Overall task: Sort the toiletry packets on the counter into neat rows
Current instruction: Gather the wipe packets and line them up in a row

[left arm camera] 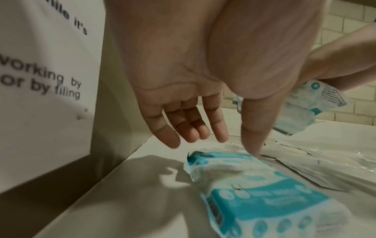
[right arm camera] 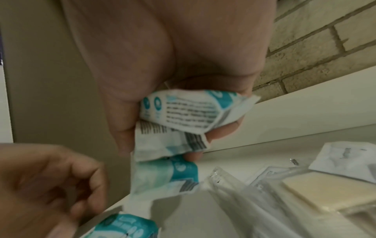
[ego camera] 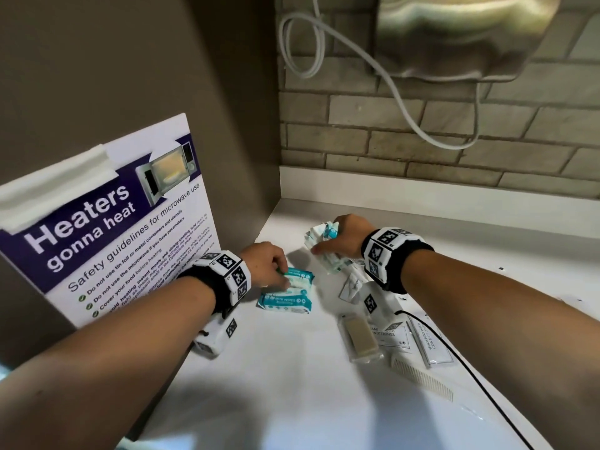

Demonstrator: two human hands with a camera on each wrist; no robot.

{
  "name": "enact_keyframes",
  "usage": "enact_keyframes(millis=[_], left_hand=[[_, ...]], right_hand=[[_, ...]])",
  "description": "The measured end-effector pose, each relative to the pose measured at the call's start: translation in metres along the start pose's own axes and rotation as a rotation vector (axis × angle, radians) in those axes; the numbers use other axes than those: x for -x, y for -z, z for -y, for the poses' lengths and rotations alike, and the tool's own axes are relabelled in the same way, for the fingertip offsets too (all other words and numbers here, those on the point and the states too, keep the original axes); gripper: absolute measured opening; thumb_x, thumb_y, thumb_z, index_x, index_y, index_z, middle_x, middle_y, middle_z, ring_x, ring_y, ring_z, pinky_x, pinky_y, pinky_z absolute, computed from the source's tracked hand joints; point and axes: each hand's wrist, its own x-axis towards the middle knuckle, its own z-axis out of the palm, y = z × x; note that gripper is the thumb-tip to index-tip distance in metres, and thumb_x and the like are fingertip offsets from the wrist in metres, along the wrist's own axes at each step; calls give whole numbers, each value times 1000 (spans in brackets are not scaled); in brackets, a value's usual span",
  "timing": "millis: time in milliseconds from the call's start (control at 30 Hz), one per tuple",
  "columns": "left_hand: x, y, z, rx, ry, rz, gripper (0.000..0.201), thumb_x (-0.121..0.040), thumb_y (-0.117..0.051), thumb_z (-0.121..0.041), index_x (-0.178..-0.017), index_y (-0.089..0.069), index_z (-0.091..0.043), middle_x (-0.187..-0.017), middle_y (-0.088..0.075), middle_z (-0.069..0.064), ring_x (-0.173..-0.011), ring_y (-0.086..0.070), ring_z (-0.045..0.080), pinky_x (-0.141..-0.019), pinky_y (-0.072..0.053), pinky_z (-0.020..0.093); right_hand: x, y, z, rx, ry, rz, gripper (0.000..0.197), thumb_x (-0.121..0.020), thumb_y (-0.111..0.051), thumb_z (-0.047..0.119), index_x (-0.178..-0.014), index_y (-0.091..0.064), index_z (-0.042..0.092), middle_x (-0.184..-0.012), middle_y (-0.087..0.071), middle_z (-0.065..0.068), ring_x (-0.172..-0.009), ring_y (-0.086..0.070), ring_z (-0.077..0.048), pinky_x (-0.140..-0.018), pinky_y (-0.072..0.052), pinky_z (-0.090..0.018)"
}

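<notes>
Two teal-and-white mini wipes packets lie side by side at the counter's left: the far packet [ego camera: 299,277] [left arm camera: 254,193] and the near packet [ego camera: 285,302]. My left hand [ego camera: 281,277] [left arm camera: 223,145] hovers over the far one with fingers straight. Only the thumb tip [left arm camera: 252,151] touches its far end. My right hand [ego camera: 319,250] [right arm camera: 173,128] is raised behind them and grips a bunch of wipes packets [ego camera: 324,245] [right arm camera: 183,112], thumb on one side and fingers curled on the other. The bunch hangs just above the counter [ego camera: 276,384].
A wrapped soap bar [ego camera: 360,339], shampoo sachets [ego camera: 435,345], a small white sachet [ego camera: 352,287] and a comb [ego camera: 422,378] lie at the right. A black cable [ego camera: 470,375] crosses there. A microwave safety poster [ego camera: 107,228] stands on the left wall; a hand dryer [ego camera: 461,34] hangs on the brick wall.
</notes>
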Motion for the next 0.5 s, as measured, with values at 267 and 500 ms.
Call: enact_keyframes(millis=[267, 500], left_hand=[[-15, -2, -13, -237, -12, 119, 55, -80, -68, -26, -133, -55, -31, -129, -57, -1, -116, -55, 20, -99, -45, 30], [-36, -4, -13, -197, -7, 87, 65, -79, -73, -37, -137, -49, -21, -123, -64, 2, -106, -63, 23, -88, -49, 30]], right_hand=[[-3, 3, -8, -25, -12, -8, 66, -69, -76, 56, -113, -60, 9, -99, -69, -6, -90, -64, -25, -76, -50, -30], [-14, -1, -9, -64, -52, -29, 69, -67, -75, 60, -113, -61, 9, -99, -69, -7, -91, -64, -25, -71, -46, -29]])
